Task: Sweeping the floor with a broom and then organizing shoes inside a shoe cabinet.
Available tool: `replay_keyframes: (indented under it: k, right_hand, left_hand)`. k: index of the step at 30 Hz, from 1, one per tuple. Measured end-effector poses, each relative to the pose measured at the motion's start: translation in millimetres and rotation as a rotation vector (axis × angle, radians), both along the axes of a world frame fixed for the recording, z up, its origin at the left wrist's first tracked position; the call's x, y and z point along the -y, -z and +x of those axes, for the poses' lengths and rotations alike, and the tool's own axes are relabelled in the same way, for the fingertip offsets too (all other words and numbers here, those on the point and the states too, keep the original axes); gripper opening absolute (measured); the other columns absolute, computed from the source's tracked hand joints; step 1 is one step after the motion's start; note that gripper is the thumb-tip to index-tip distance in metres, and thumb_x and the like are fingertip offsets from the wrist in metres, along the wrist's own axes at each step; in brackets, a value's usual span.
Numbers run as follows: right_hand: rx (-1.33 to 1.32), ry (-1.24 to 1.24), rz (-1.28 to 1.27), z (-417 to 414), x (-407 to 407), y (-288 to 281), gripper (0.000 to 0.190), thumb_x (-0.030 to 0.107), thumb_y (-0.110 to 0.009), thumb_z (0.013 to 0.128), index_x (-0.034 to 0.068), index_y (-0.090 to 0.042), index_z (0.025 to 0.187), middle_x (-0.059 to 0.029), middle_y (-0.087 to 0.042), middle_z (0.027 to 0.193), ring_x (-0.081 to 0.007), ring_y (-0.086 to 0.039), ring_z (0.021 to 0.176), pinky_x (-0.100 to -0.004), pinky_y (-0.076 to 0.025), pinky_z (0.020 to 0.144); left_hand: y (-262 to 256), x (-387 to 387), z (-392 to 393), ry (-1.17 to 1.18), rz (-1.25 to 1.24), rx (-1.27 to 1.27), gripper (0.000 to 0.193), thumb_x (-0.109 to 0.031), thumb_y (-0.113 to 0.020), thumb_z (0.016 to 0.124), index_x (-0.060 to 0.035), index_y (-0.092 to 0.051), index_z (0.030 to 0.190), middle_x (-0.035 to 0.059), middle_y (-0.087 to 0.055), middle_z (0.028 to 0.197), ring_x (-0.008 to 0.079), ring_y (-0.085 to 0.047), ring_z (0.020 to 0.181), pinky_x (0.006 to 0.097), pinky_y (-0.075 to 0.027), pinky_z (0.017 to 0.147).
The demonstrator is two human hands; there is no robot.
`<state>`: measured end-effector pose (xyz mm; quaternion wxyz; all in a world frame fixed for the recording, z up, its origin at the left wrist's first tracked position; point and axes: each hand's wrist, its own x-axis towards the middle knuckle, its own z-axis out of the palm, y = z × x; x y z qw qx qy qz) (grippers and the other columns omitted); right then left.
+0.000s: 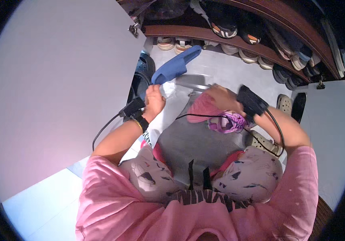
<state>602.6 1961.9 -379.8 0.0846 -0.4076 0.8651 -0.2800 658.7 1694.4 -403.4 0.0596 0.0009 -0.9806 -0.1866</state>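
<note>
My left hand point(155, 101) is closed on a white plastic bag point(170, 104) that hangs down toward my left knee. Just beyond its fingertips is a blue slide slipper point(172, 67), lying tilted. My right hand point(225, 98), blurred, lies over a pink item point(201, 110) whose kind is unclear; whether the fingers grip it cannot be made out. Below that hand sits a purple strappy shoe or sandal point(228, 122), crossed by a black cable point(201, 115). A grey ribbed surface point(196, 141) spreads between my knees.
Brown shelves point(178, 31) with several pairs of shoes curve across the back. A white cabinet door point(67, 90) stands at left, another door point(329, 132) at right. Dark clogs point(143, 67) are beside the left door; beige clogs point(261, 141) lie near my right knee.
</note>
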Motion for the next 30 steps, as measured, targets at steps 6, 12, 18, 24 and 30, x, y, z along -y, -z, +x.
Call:
replay_keyframes:
  k: [6, 12, 18, 24, 30]
  right_hand:
    - [0.524, 0.346, 0.092, -16.3, 62.9, -14.6, 0.026, 0.009, -0.049, 0.068, 0.001, -0.055, 0.092, -0.0174, -0.057, 0.087, -0.0310, -0.055, 0.079, -0.0366, -0.045, 0.072]
    - [0.321, 0.145, -0.028, 53.3, -55.6, -12.4, 0.017, 0.006, -0.053, 0.064, 0.002, -0.055, 0.080, -0.0169, -0.057, 0.079, -0.0297, -0.057, 0.075, -0.0373, -0.044, 0.064]
    - [0.062, 1.193, -0.178, 139.4, -169.6, 12.0, 0.019, -0.002, -0.047, 0.068, 0.001, -0.056, 0.084, -0.0167, -0.057, 0.083, -0.0282, -0.057, 0.074, -0.0321, -0.045, 0.064]
    - [-0.197, 1.456, 0.209, 217.0, -206.7, 9.8, 0.030, 0.001, -0.055, 0.059, 0.006, -0.054, 0.088, -0.0135, -0.049, 0.088, -0.0318, -0.048, 0.086, -0.0401, -0.040, 0.073]
    - [-0.020, 1.527, 0.482, 166.8, -284.8, 2.9, 0.047, 0.019, -0.059, 0.070, 0.000, -0.040, 0.108, -0.0199, -0.048, 0.103, -0.0326, -0.047, 0.096, -0.0406, -0.038, 0.082]
  left_hand:
    - [26.2, 39.0, -6.1, -0.022, -0.184, 0.005, 0.027, -0.001, -0.049, 0.063, 0.0002, -0.051, 0.090, 0.0189, -0.051, 0.084, 0.0335, -0.048, 0.082, 0.0394, -0.038, 0.072]
    - [-25.5, -29.9, 8.7, 0.436, 0.100, 0.024, 0.044, 0.008, -0.046, 0.057, 0.0012, -0.044, 0.101, 0.0196, -0.045, 0.095, 0.0365, -0.042, 0.093, 0.0411, -0.033, 0.083]
    - [-55.6, -123.4, 15.7, 1.015, 0.207, 0.328, 0.036, 0.003, -0.051, 0.061, 0.0009, -0.046, 0.096, 0.0182, -0.046, 0.096, 0.0345, -0.044, 0.093, 0.0402, -0.037, 0.079]
    - [-57.9, -173.4, 25.4, 1.200, 0.236, 0.361, 0.030, 0.002, -0.050, 0.064, 0.0003, -0.049, 0.094, 0.0158, -0.048, 0.095, 0.0324, -0.047, 0.090, 0.0388, -0.040, 0.077]
    - [-60.2, -180.3, 36.3, 1.219, 0.245, 0.412, 0.029, 0.001, -0.051, 0.064, -0.0004, -0.051, 0.093, 0.0139, -0.050, 0.094, 0.0318, -0.048, 0.090, 0.0373, -0.040, 0.080]
